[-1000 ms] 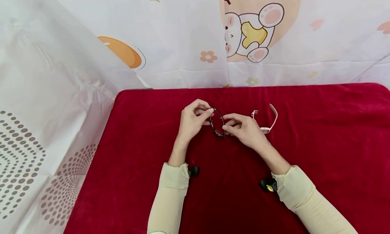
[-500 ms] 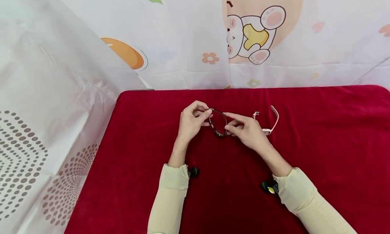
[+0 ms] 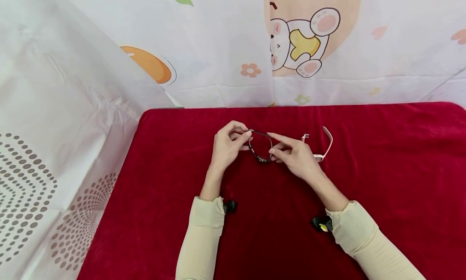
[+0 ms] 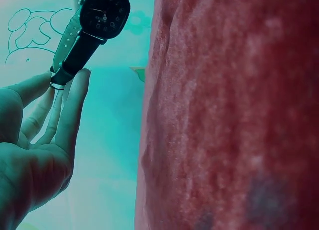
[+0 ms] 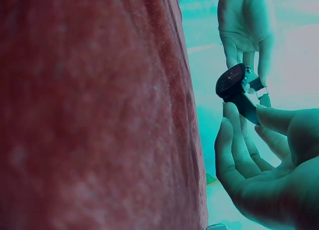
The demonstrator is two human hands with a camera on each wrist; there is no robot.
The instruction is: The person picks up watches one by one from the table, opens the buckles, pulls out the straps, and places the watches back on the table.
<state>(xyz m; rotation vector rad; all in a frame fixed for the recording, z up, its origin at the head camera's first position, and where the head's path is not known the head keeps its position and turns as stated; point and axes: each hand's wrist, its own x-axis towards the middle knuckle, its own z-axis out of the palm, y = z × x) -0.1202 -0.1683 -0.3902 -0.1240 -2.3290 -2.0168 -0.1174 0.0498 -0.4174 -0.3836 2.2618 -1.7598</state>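
Note:
A black wristwatch hangs above the cloth, its strap forming a loop with the dial at the bottom. My left hand pinches the buckle end of the strap between thumb and fingers. On the other side, my right hand pinches the strap near the case. The left wrist view shows the rounded-square dial of the watch and the holed strap end beside the buckle. In the right wrist view, thumb and fingers of my right hand hold the strap just below the watch case.
A pink wristwatch lies with its strap unfastened behind my right hand. Red velvet cloth covers the table. Printed white curtains hang at the back and left. A small black camera is worn on each wrist.
My right hand has shifted slightly right relative to the left, and the strap loop between them looks wider. Both hands keep their grip on the black wristwatch. The pink one stays put.

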